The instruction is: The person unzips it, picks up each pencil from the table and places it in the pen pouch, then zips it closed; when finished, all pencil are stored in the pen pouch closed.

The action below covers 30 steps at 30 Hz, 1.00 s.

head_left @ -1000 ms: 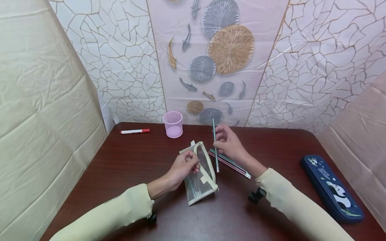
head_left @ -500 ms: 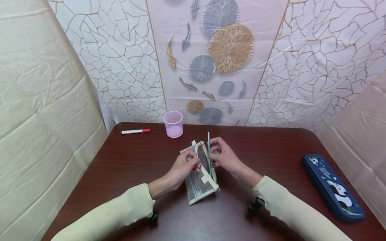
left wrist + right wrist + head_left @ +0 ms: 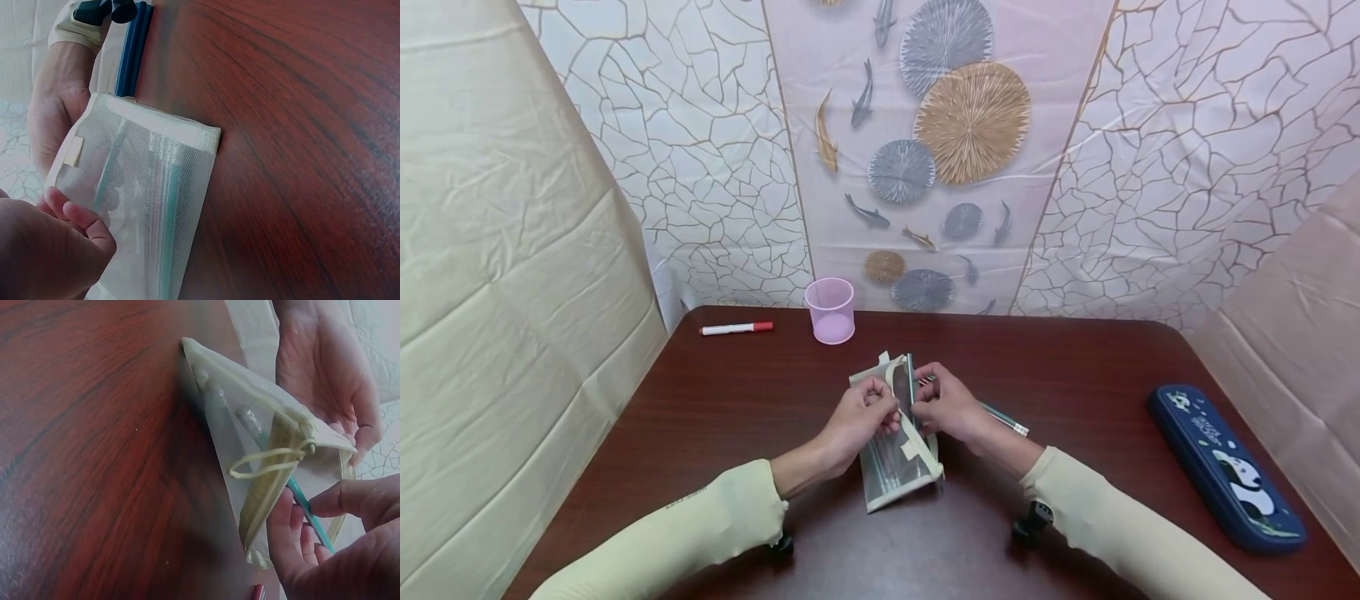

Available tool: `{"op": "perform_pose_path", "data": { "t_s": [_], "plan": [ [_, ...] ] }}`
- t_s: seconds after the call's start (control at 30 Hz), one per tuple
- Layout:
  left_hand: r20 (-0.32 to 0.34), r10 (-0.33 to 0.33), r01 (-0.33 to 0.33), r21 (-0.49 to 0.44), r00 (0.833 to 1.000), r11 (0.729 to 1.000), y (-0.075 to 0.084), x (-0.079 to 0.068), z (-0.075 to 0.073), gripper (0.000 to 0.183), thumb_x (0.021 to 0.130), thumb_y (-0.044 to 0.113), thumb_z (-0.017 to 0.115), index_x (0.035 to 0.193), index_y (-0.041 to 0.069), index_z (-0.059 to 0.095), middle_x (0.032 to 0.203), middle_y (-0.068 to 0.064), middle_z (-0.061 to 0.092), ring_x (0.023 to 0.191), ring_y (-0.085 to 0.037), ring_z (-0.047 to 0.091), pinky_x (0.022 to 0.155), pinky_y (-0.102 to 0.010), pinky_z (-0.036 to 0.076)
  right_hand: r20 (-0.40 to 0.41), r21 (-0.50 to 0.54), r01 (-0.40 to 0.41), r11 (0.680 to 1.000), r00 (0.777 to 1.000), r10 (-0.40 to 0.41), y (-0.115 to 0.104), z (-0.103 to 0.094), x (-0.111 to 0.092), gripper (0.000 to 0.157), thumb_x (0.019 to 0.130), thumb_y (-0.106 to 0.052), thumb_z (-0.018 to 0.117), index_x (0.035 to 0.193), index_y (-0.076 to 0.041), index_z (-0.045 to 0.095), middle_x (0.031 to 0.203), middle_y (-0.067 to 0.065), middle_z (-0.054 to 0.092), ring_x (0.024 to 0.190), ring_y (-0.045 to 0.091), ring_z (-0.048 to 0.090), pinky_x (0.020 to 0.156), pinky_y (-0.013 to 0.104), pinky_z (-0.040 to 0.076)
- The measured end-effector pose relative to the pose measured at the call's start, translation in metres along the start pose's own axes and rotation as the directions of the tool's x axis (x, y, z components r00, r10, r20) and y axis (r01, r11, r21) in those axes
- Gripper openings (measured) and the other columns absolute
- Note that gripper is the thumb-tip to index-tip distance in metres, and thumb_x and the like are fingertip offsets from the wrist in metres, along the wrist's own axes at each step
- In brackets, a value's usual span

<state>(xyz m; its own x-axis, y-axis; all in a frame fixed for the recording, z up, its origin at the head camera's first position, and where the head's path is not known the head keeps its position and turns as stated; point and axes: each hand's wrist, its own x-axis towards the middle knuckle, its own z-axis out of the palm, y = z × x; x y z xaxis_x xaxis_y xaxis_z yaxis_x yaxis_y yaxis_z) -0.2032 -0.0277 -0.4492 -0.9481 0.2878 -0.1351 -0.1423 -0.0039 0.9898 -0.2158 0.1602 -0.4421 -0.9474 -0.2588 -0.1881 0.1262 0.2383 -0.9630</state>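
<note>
A cream mesh zipper pouch (image 3: 883, 475) stands tilted on the table, its mouth open. My left hand (image 3: 859, 418) pinches one edge of that mouth between thumb and fingers. Between thumb and fingers, my right hand (image 3: 955, 408) holds a teal pencil (image 3: 303, 503); the pencil's eraser end is inside the pouch and its other end sticks out. Through the mesh in the left wrist view, other pencils (image 3: 167, 219) lie along the pouch's side. Behind my right hand, more striped pencils (image 3: 1006, 418) rest on the table, partly hidden by the wrist.
At the back of the brown table (image 3: 737, 400) stands a pink mesh pen cup (image 3: 832, 315). A white marker with a red cap (image 3: 737, 328) lies left of it. Along the right side lies a dark blue panda pencil case (image 3: 1225, 467).
My right hand has carried the teal pencil leftward from over the loose pencils and lowered it, eraser end first, into the pouch. My left hand keeps its pinch on the pouch edge.
</note>
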Motion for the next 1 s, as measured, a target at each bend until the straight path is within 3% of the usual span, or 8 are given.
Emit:
{"op": "perform_pose_path", "data": {
  "t_s": [0.43,0.7,0.87,1.0],
  "plan": [
    [0.001,-0.002,0.002,-0.002,1.0,1.0,0.0,-0.001,0.002,0.01,0.097,0.004,0.058,0.095,0.012,0.052,0.073,0.001,0.063,0.066,-0.008,0.062,0.068,-0.023,0.054,0.033,-0.074,-0.04,0.996,0.999,0.042,0.001,0.004,0.0,0.05,0.094,0.001,0.062,0.14,0.001,0.044,0.107,0.016,0.062,0.082,0.019,0.064,0.07,0.038,0.062],
    [0.002,0.013,-0.013,0.001,1.0,1.0,0.001,-0.002,0.001,0.009,0.096,0.002,0.057,0.095,0.009,0.052,0.072,0.001,0.063,0.066,-0.008,0.063,0.069,-0.023,0.055,-0.004,-0.092,0.057,0.994,0.998,-0.058,-0.005,-0.007,0.001,0.052,0.095,0.0,0.066,0.141,0.005,0.041,0.107,0.02,0.063,0.078,0.023,0.067,0.064,0.043,0.064],
    [0.0,0.027,-0.027,-0.006,1.0,1.0,0.0,-0.002,0.0,0.009,0.096,0.002,0.058,0.094,0.01,0.053,0.072,0.002,0.063,0.065,-0.008,0.063,0.069,-0.023,0.055,-0.049,-0.143,0.103,0.984,0.993,-0.111,-0.012,-0.024,-0.001,0.047,0.098,-0.005,0.068,0.138,0.002,0.046,0.11,0.021,0.064,0.084,0.031,0.071,0.067,0.046,0.065],
    [0.001,0.028,-0.028,-0.007,1.0,1.0,0.0,-0.003,0.0,0.01,0.095,0.002,0.058,0.094,0.01,0.053,0.072,0.002,0.064,0.065,-0.008,0.062,0.069,-0.023,0.054,-0.083,-0.201,0.128,0.971,0.986,-0.147,-0.013,-0.04,-0.002,0.044,0.099,-0.008,0.069,0.137,0.001,0.048,0.11,0.021,0.065,0.086,0.029,0.07,0.068,0.046,0.065]
  ]
}}
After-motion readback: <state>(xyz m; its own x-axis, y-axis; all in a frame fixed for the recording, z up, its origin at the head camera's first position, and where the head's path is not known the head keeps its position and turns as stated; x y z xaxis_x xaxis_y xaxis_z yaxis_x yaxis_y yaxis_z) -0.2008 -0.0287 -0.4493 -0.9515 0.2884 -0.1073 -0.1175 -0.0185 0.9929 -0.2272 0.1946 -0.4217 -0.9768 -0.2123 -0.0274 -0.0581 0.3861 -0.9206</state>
